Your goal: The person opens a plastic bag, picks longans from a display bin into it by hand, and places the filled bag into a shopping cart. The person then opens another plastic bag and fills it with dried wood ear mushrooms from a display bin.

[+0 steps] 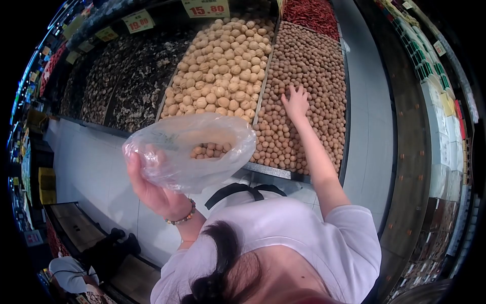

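Note:
My left hand (154, 192), with a beaded bracelet at the wrist, holds up a clear plastic bag (185, 169) by its side. The bag's mouth gapes, and several small brown round dried fruits, which look like longans, show inside (210, 150). My right hand (297, 104) reaches over a bin of the same dried longans (311, 58); its fingers are spread and rest on or just above the heap. Whether a fingertip touches a single longan I cannot tell. Left of that bin lies a heap of walnuts (223, 66), partly behind the bag.
Dried red chilies (310, 15) fill the section beyond the longans. Dark dried goods (144, 76) lie left of the walnuts, under price signs (205, 7). Packaged goods (440, 126) line the right side. Another person's legs (114, 245) show at lower left by a long bench-like stand.

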Demonstrator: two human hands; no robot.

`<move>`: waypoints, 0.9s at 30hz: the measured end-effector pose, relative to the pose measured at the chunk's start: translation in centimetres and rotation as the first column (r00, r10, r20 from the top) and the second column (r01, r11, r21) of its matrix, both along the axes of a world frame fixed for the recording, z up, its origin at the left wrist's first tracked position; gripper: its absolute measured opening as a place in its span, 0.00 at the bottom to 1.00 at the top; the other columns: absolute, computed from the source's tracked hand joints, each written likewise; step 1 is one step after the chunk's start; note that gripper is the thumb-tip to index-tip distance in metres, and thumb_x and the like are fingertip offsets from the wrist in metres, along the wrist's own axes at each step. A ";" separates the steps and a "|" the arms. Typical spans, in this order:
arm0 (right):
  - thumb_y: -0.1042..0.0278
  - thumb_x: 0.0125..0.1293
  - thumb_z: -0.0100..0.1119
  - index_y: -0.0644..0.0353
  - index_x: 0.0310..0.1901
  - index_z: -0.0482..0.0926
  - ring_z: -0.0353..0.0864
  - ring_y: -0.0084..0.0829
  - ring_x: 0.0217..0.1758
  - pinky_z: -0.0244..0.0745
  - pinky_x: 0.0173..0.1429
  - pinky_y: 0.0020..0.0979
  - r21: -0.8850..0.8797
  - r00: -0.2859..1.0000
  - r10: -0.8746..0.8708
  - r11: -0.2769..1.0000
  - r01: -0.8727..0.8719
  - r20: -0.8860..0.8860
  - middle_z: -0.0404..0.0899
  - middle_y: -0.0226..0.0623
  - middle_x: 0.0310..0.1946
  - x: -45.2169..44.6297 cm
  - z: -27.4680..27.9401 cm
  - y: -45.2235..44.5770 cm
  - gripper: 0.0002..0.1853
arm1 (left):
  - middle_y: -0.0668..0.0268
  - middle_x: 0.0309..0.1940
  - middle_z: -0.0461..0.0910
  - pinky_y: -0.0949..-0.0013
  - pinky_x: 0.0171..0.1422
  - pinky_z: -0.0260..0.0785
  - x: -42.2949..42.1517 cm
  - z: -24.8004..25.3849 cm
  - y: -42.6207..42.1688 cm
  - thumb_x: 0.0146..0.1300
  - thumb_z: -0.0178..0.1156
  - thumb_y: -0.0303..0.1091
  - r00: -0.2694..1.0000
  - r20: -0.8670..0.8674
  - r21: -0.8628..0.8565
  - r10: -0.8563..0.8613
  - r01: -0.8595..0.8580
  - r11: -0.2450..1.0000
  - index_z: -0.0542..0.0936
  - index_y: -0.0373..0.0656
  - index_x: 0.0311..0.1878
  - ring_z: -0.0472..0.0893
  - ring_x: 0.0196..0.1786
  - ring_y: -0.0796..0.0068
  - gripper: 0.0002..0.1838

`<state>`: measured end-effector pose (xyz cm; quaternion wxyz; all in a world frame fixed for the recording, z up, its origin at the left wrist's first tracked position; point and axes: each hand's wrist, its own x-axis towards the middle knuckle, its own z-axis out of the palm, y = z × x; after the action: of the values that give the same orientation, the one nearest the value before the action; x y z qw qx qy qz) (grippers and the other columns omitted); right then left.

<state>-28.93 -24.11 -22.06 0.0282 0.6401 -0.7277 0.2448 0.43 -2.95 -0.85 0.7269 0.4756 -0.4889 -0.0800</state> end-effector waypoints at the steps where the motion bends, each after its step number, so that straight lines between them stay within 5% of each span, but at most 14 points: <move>1: 0.57 0.55 0.58 0.49 0.48 0.72 0.66 0.44 0.51 0.74 0.39 0.42 -0.012 1.000 -0.004 1.000 0.004 -0.002 0.65 0.39 0.46 -0.1 0.0 -0.2 0.18 | 0.51 0.54 0.68 0.66 0.60 0.64 0.0 0.0 0.0 0.59 0.51 0.21 1.000 0.011 -0.018 -0.019 0.019 1.000 0.61 0.31 0.60 0.72 0.54 0.64 0.24; 8: 0.64 0.57 0.56 0.42 0.50 0.73 0.72 0.41 0.45 0.74 0.38 0.40 -0.024 0.997 0.024 0.999 -0.023 0.079 0.66 0.40 0.44 -1.4 -0.4 -0.8 0.17 | 0.51 0.54 0.68 0.67 0.60 0.65 0.1 -0.2 0.2 0.56 0.51 0.22 0.993 0.004 -0.052 -0.121 0.121 0.991 0.61 0.31 0.60 0.72 0.54 0.64 0.27; 12: 0.68 0.58 0.55 0.49 0.47 0.73 0.73 0.42 0.43 0.73 0.41 0.39 -0.083 0.965 0.082 0.995 -0.063 0.248 0.66 0.41 0.44 -2.2 -0.9 -1.3 0.14 | 0.51 0.54 0.68 0.67 0.60 0.65 -0.1 -0.2 0.2 0.56 0.51 0.24 0.998 0.025 -0.003 -0.062 0.062 0.998 0.60 0.31 0.61 0.72 0.54 0.65 0.28; 16: 0.69 0.61 0.54 0.56 0.42 0.73 0.73 0.37 0.40 0.70 0.40 0.35 -0.186 0.881 0.054 0.982 0.038 0.470 0.69 0.39 0.39 -3.1 -1.5 -2.7 0.08 | 0.54 0.52 0.70 0.69 0.57 0.67 0.3 0.4 0.3 0.59 0.52 0.24 0.864 -0.403 -0.049 -0.301 0.308 0.950 0.61 0.32 0.59 0.73 0.53 0.68 0.25; 18: 0.69 0.62 0.54 0.56 0.41 0.74 0.74 0.33 0.37 0.70 0.36 0.31 -0.194 0.742 0.044 0.974 0.117 0.669 0.71 0.37 0.34 -4.3 -2.9 -4.4 0.07 | 0.57 0.48 0.72 0.71 0.53 0.69 0.6 1.0 0.1 0.61 0.52 0.27 0.624 -0.643 -0.174 -0.444 0.445 0.878 0.65 0.34 0.55 0.74 0.50 0.71 0.19; 19: 0.68 0.63 0.53 0.56 0.40 0.74 0.74 0.26 0.31 0.67 0.27 0.25 -0.192 0.371 0.137 0.975 0.115 0.918 0.73 0.33 0.29 -3.7 -1.0 -3.7 0.05 | 0.59 0.47 0.73 0.72 0.51 0.70 0.7 1.3 0.0 0.62 0.51 0.29 0.500 -0.720 -0.235 -0.481 0.477 0.847 0.67 0.35 0.53 0.74 0.49 0.73 0.17; 20: 0.67 0.65 0.53 0.54 0.42 0.72 0.73 0.21 0.27 0.64 0.21 0.20 -0.042 0.026 0.039 0.986 0.161 0.999 0.75 0.33 0.30 -3.3 1.0 -3.1 0.06 | 0.60 0.45 0.74 0.72 0.49 0.70 0.6 1.5 -0.2 0.63 0.50 0.31 0.430 -0.754 -0.267 -0.496 0.489 0.831 0.69 0.36 0.51 0.75 0.47 0.74 0.14; 22: 0.67 0.64 0.54 0.51 0.45 0.70 0.73 0.21 0.30 0.64 0.20 0.20 -0.007 -0.454 0.045 0.996 0.086 0.890 0.75 0.34 0.32 -4.4 1.0 -3.5 0.09 | 0.63 0.41 0.76 0.73 0.46 0.71 0.3 2.1 -0.5 0.65 0.49 0.33 0.379 -0.794 -0.263 -0.476 0.492 0.830 0.72 0.39 0.46 0.75 0.44 0.76 0.11; 25: 0.67 0.65 0.53 0.49 0.47 0.68 0.73 0.22 0.32 0.64 0.20 0.20 -0.059 -0.699 0.009 0.997 -0.047 0.715 0.74 0.34 0.35 -4.1 3.8 -2.5 0.10 | 0.65 0.39 0.75 0.72 0.44 0.70 -1.1 2.9 -1.1 0.64 0.49 0.35 0.460 -0.798 -0.157 -0.389 0.464 0.872 0.72 0.42 0.43 0.75 0.42 0.76 0.09; 27: 0.67 0.65 0.53 0.50 0.46 0.69 0.73 0.21 0.32 0.63 0.19 0.18 -0.166 -0.639 0.014 0.970 -0.178 0.769 0.73 0.33 0.36 -1.7 8.9 -0.4 0.09 | 0.67 0.39 0.72 0.69 0.47 0.68 -1.9 3.1 -1.6 0.62 0.51 0.34 0.540 -0.773 -0.089 -0.334 0.429 0.899 0.70 0.43 0.45 0.73 0.43 0.75 0.10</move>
<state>-30.61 -24.54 -13.15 -0.6985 0.1345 -0.2711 0.6485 -1.51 -4.53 2.29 0.8016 0.3162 -0.2165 -0.4589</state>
